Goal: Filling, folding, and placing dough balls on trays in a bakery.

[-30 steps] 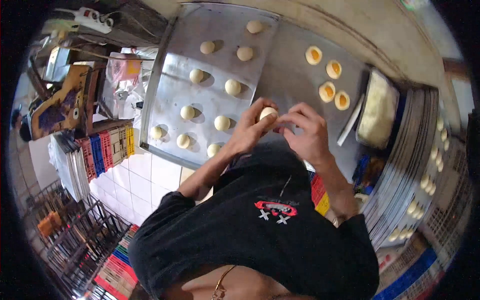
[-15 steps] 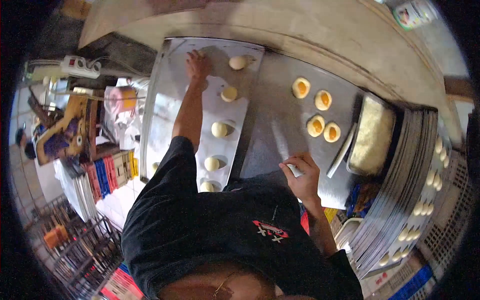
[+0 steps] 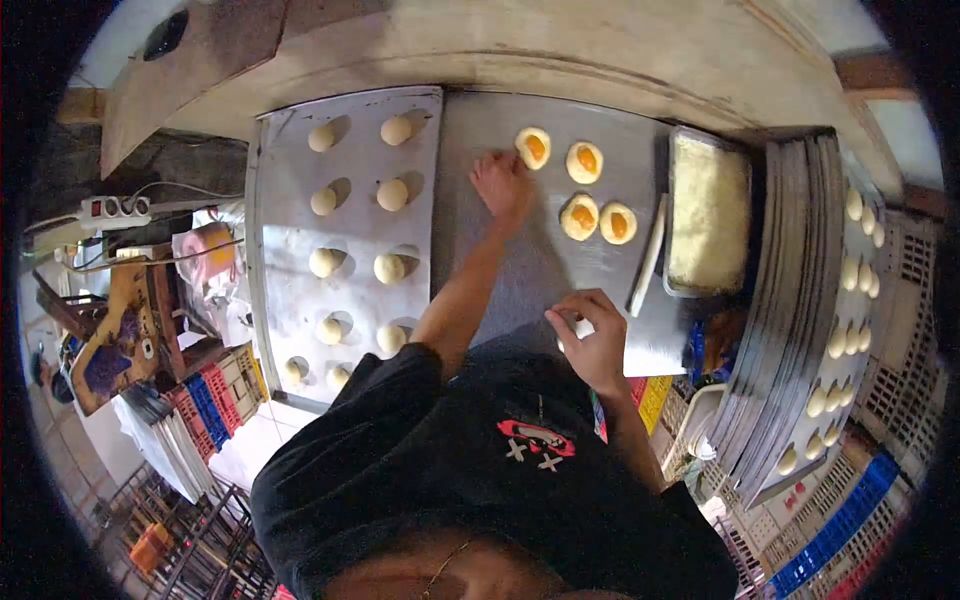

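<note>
free: bare worktop (image 3: 520, 280) | blocked: 4 filled discs (image 3: 585, 190), tray (image 3: 290, 230)

You have ten plain dough balls (image 3: 391, 194) on the baking tray (image 3: 278, 160), set in two columns of five. Four flattened dough rounds with orange filling (image 3: 583, 161) lie on the metal work surface (image 3: 480, 120). One rectangular pan of pale crumbs (image 3: 708, 212) sits beside them. Two hands are in view: your left hand (image 3: 503, 185) and right hand (image 3: 592, 335).
</note>
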A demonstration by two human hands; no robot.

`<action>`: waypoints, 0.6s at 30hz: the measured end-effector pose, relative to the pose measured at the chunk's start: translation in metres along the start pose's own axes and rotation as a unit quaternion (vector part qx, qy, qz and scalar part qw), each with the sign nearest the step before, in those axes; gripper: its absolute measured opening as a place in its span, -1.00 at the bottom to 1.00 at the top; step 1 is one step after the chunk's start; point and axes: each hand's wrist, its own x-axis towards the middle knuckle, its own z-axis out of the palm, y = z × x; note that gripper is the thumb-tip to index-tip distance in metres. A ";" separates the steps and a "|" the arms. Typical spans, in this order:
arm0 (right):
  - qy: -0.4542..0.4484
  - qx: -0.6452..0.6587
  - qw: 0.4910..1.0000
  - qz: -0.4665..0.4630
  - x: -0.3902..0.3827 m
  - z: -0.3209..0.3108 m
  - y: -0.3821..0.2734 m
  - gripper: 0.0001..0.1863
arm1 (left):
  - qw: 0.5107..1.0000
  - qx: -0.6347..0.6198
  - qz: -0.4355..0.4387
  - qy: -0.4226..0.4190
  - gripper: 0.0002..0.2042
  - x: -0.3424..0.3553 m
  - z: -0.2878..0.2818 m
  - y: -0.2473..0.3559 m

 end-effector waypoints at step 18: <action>-0.061 0.571 0.797 0.186 -0.028 -0.001 -0.022 -0.76 | 0.600 -0.709 -0.257 -0.267 -0.81 -0.125 -0.245 0.064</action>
